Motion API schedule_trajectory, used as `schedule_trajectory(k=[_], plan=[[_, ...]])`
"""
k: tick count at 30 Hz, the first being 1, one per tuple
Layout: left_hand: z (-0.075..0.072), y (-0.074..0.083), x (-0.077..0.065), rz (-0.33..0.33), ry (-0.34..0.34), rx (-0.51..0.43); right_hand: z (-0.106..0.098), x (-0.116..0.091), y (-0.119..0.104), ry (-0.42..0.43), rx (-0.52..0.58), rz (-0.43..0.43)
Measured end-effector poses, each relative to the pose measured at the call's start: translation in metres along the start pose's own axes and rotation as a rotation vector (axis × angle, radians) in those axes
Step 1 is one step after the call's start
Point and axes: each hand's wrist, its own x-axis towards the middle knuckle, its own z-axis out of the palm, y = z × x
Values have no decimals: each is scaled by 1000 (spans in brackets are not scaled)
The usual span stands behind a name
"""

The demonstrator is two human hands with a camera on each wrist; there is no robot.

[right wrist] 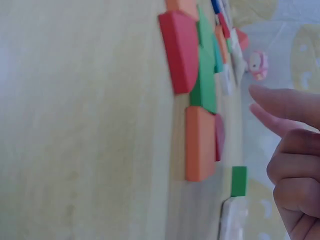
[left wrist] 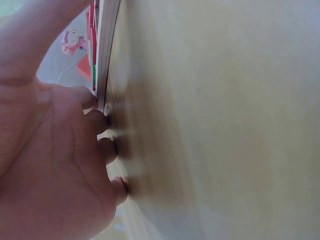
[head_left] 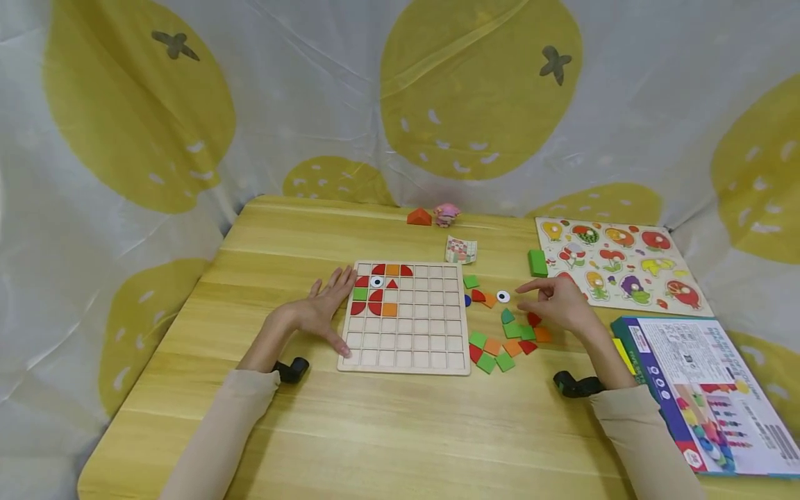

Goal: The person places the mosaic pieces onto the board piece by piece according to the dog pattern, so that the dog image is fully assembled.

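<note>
A wooden grid board (head_left: 431, 340) lies on the table, its upper left cells filled with red, orange and green tiles and a white eye disc (head_left: 376, 282). At its left edge rests my left hand (head_left: 319, 310), fingers spread and thumb on the lower left corner. The left wrist view shows the fingertips (left wrist: 107, 150) down on the tabletop beside the board. Over the loose pieces hovers my right hand (head_left: 558, 302), index finger and thumb extended with a gap between them, nothing held. Just left of those fingertips lies a second eye disc (head_left: 503, 296).
Loose green, orange and red tiles (head_left: 486, 362) lie right of the board. Behind it are a small pattern card (head_left: 461, 250), a red triangular block (head_left: 419, 217) and a pink figurine (head_left: 446, 214). Farther right are a green block (head_left: 537, 263), a fruit puzzle (head_left: 615, 264) and a box (head_left: 712, 396).
</note>
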Motion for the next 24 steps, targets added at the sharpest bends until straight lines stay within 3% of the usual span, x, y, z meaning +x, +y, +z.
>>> schedule_trajectory(k=[8, 11, 19, 24], plan=[[-1, -1, -3, 9, 11, 4, 13, 19, 6, -76, 152, 108], [-1, -1, -2, 12, 11, -6, 18, 25, 3, -65, 150, 115], [-2, 1, -2, 9, 13, 0, 20, 30, -9, -80, 6, 41], [-1, 1, -2, 9, 11, -6, 27, 40, -33, -109, -7, -36]])
